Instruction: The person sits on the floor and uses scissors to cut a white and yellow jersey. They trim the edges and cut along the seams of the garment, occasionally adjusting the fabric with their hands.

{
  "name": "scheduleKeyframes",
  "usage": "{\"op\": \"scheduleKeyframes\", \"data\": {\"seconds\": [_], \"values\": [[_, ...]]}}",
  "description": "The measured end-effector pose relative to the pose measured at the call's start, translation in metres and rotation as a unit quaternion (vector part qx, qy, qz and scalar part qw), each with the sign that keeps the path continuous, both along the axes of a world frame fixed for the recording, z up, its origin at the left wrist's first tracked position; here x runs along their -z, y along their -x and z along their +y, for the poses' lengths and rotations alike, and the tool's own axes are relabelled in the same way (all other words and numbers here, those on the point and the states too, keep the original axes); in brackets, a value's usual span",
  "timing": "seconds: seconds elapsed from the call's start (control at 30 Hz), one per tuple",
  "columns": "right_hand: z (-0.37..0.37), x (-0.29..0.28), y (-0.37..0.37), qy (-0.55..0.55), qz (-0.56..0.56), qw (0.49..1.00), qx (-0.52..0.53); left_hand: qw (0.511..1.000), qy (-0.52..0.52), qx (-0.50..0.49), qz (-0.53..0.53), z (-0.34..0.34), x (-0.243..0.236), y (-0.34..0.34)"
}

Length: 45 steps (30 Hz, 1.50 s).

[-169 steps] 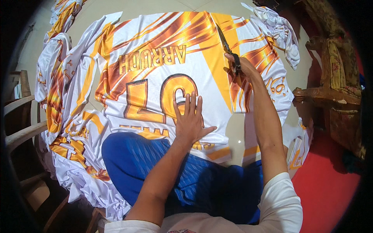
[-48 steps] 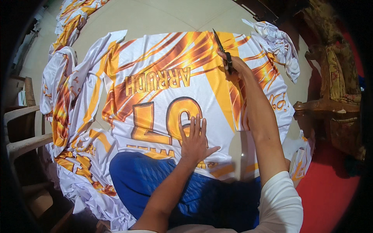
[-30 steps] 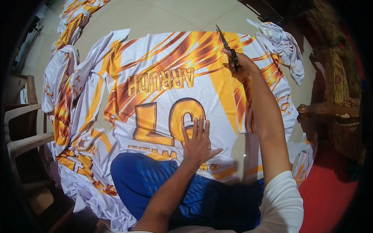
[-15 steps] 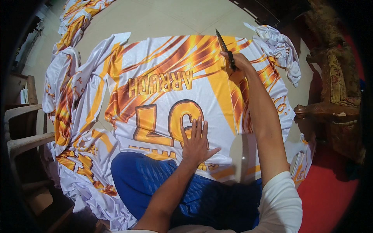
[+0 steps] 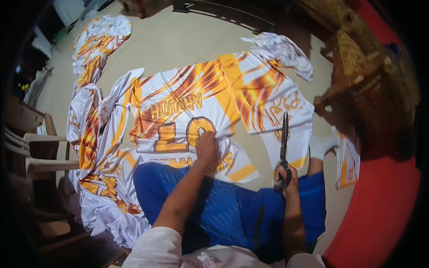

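Observation:
My left hand [image 5: 207, 148] is closed over the large printed figures of a white, orange and yellow fabric panel [image 5: 181, 94], its fingers gathering the cloth. The panel lies on the floor in front of my knees. Large scissors [image 5: 284, 147] with black handles are in my right hand [image 5: 286, 177], above my right leg. Their blades are together and point away from me. Beyond the blades lies a second printed piece [image 5: 263, 94], separated from the panel by a gap that widens towards me.
Crumpled printed cloth [image 5: 100, 129] is heaped on the left beside a wooden chair [image 5: 49, 165]. Another bundle [image 5: 286, 53] lies at the far right. Carved wooden furniture [image 5: 353, 102] and a red carpet [image 5: 380, 196] are on the right, near folded printed pieces [image 5: 347, 163].
My right hand has drawn the scissors back from the far edge of the cloth towards my lap. My left hand, flat before, has closed on the fabric. The panel and right piece have moved apart.

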State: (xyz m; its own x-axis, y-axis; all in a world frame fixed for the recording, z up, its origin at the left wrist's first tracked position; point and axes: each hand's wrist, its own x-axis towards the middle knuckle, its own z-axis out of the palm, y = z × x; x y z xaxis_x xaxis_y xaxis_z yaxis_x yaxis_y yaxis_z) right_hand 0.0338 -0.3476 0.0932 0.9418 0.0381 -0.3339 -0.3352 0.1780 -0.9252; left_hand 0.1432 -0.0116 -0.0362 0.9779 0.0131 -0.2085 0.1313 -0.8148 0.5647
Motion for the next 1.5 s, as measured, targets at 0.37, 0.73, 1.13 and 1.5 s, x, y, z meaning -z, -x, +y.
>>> {"op": "scheduleKeyframes", "data": {"seconds": [0.37,0.73,1.13,1.5], "values": [[-0.034,0.007,0.128,0.03,0.006,0.985,0.169,0.974,-0.109,0.169,-0.107,0.039,0.062,0.021],[-0.059,0.02,0.146,0.069,-0.006,0.953,0.295,0.974,-0.015,0.04,-0.221,0.088,0.003,-0.2],[-0.09,0.066,0.123,0.109,0.064,0.936,0.329,0.934,-0.252,0.235,-0.088,-0.06,0.002,-0.172],[-0.086,0.083,0.115,0.108,0.054,0.95,0.287,0.968,-0.224,0.105,0.029,0.09,-0.032,-0.068]]}}
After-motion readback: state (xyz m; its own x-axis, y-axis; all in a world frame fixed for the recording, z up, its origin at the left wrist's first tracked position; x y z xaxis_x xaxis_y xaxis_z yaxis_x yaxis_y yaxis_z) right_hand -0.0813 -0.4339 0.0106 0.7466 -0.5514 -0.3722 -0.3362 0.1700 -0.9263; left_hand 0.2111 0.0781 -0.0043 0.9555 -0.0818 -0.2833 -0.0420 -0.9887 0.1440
